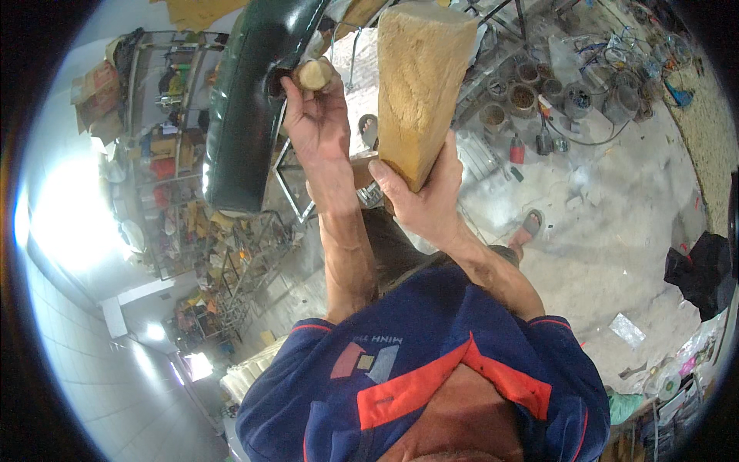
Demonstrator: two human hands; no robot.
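Note:
My left hand [317,127] is raised with its fingers curled round a small, round, pale yellowish piece [314,75]; its exact kind is unclear. The fingertips are close beside a long dark green padded cushion [250,100] with a shiny cover, which slants up at the left. In my right hand [431,189] is the narrow lower end of a tan wedge-shaped block [422,81]. The block widens upward, and its face looks rough and dented. My right thumb lies along its near end, while the other fingers are partly hidden behind it.
Several round tubs [523,96] of small parts stand on the floor at the far right, among tangled cables. Near them is a red bottle [516,149]. A metal frame [289,185] stands below the cushion. Cluttered shelving [173,138] lines the left, and a black bag [699,269] lies far right.

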